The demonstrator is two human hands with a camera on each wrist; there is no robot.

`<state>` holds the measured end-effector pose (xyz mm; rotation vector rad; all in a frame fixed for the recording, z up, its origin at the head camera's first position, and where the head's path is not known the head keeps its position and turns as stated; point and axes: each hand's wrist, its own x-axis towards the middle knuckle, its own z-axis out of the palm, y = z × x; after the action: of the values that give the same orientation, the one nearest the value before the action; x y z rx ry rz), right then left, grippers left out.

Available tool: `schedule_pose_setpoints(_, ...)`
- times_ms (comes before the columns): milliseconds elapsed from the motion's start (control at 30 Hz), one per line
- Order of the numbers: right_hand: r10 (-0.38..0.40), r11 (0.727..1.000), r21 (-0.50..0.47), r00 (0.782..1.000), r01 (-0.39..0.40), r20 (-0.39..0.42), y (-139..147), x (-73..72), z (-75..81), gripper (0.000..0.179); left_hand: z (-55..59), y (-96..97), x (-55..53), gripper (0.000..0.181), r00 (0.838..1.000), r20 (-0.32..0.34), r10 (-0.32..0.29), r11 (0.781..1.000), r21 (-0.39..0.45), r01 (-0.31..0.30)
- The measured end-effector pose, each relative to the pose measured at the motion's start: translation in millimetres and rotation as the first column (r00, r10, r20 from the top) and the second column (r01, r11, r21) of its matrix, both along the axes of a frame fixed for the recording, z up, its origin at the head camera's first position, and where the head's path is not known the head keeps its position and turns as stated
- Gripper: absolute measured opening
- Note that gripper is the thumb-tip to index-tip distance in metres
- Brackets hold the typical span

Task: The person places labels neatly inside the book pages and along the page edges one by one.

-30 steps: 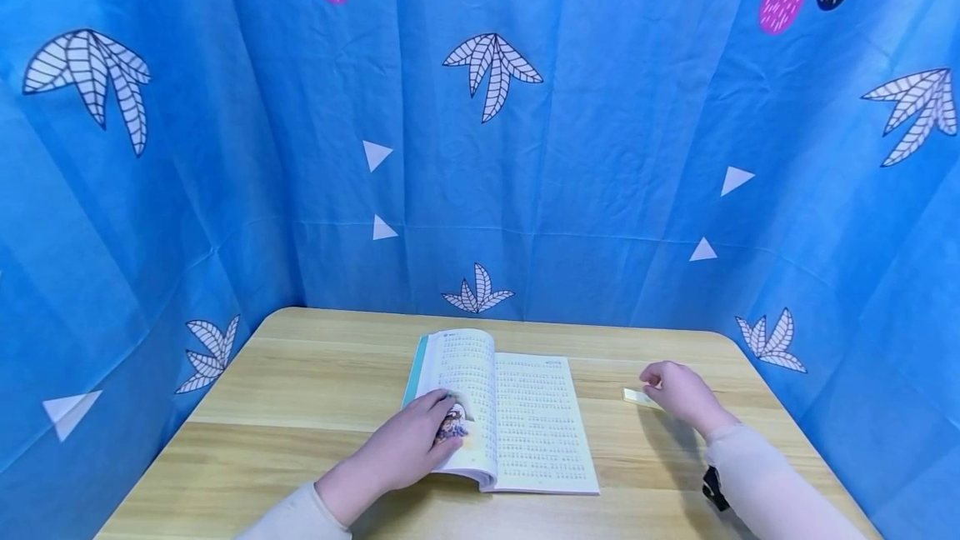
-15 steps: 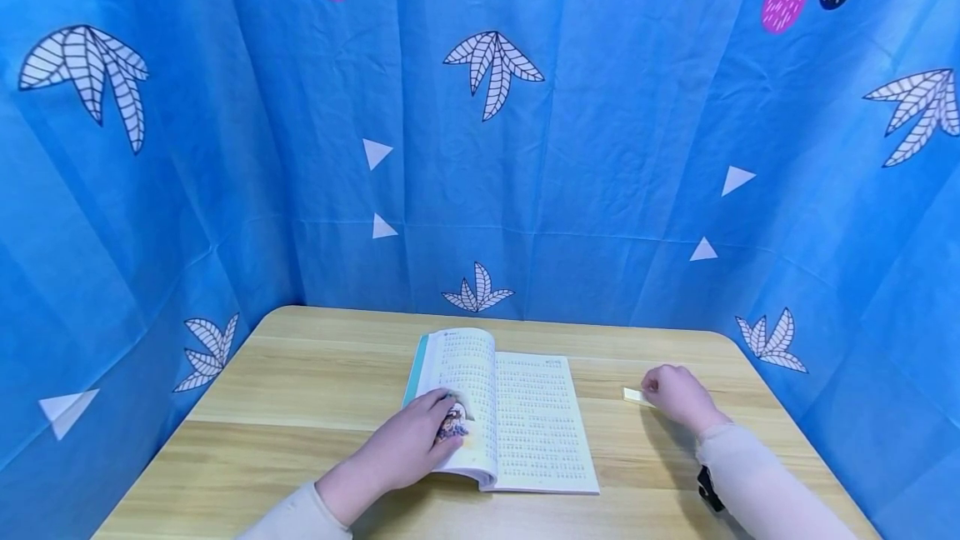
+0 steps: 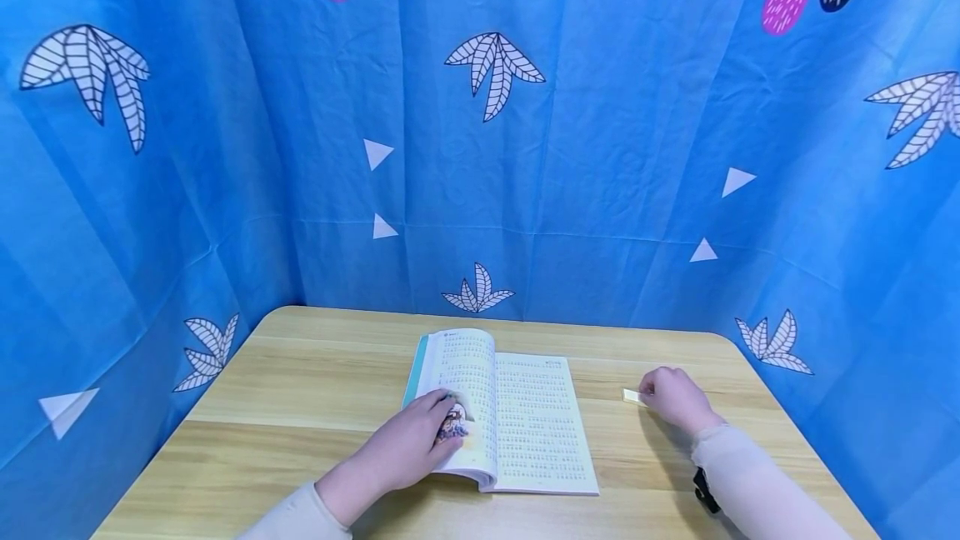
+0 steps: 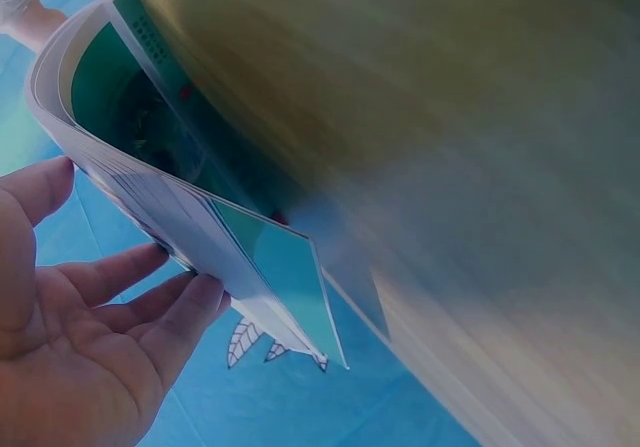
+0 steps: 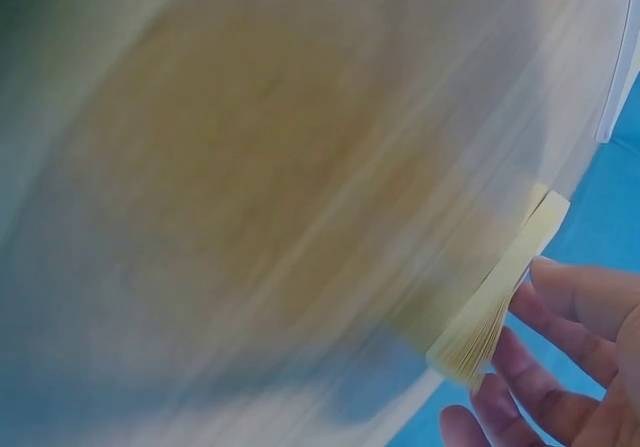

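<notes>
A paperback book (image 3: 536, 423) lies open on the table, its left-hand pages arching up near the spine. My left hand (image 3: 408, 444) rests on the left page, partly over a coloured picture. In the left wrist view, outstretched fingertips touch the page stack (image 4: 165, 202), whose outer cover is green. Right of the book is a small pad of pale yellow sticky notes (image 3: 632, 396). My right hand (image 3: 678, 397) bends over the pad's right end. The right wrist view shows thumb and fingers at the edge of the sticky-note pad (image 5: 510, 277), pinching it where the sheets fan out.
The light wooden table (image 3: 315, 373) has rounded far corners. Blue patterned curtains (image 3: 600, 148) surround its back and sides. A black strap (image 3: 705, 490) shows at the right sleeve.
My right hand has shifted slightly left along the sticky-note pad, its fingers curling in closer to it. The left hand and the book stay in place.
</notes>
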<state>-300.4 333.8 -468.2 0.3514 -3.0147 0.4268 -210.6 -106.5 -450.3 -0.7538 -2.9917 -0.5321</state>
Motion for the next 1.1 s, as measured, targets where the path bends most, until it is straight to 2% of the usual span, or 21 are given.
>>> schedule_pose_setpoints(233, -0.007, 1.0, 0.015, 1.0, 0.008, -0.03, -1.7, -1.1, -2.5, 0.004, -0.9, -0.3, -1.0, 0.062, 1.0, -0.007, -0.004, 1.0, -0.001, 0.004)
schedule_pose_setpoints(633, -0.066, 0.997, 0.032, 0.995, 0.068, -0.075, -7.7, -1.2, -5.4, 0.003, 0.4, 0.3, 0.1, 0.061, 1.0, -0.009, -0.006, 1.0, 0.004, 0.006)
schedule_pose_setpoints(833, -0.061, 0.998, 0.0, 0.994, 0.061, -0.091, -7.0, -4.4, -7.8, 0.013, 0.0, 0.0, -0.3, 0.061, 1.0, -0.019, -0.014, 1.0, 0.006, 0.014)
schedule_pose_setpoints(933, -0.053, 0.998, -0.024, 0.997, 0.052, -0.063, -7.3, -6.2, -6.8, 0.018, -0.2, 0.1, -0.7, 0.061, 1.0, -0.024, -0.015, 1.0, 0.013, 0.016)
schedule_pose_setpoints(1100, -0.067, 0.994, -0.083, 0.994, 0.074, 0.083, -9.3, -7.1, 0.1, 0.013, 0.4, 1.4, -0.9, 0.061, 1.0, -0.021, -0.017, 1.0, 0.013, 0.017)
